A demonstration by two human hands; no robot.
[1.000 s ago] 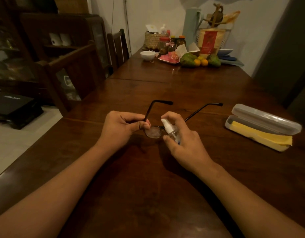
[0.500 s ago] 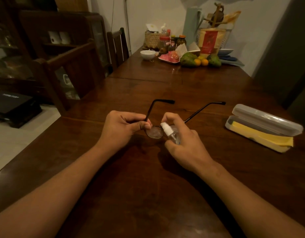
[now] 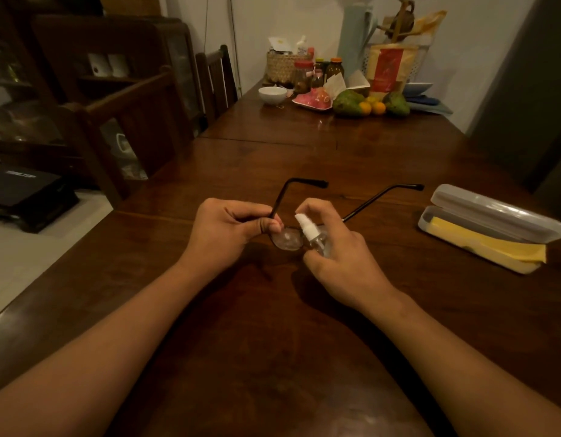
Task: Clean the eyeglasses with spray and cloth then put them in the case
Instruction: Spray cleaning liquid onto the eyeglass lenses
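Note:
The dark-framed eyeglasses are held just above the wooden table, temples unfolded and pointing away from me. My left hand pinches the frame at its left hinge. My right hand grips a small clear spray bottle with a white nozzle, index finger on top, nozzle facing the left lens. The right lens is hidden behind the bottle and hand. An open pale glasses case lies to the right with a yellow cloth in it.
The far end of the table is crowded: a white bowl, jars, a woven basket, a pink plate, green and orange fruit. A wooden chair and a railing stand at the left edge. A dark box sits on the floor left.
Both hands and the glasses have stayed almost in place. The bottle's nozzle has shifted slightly closer to the left lens.

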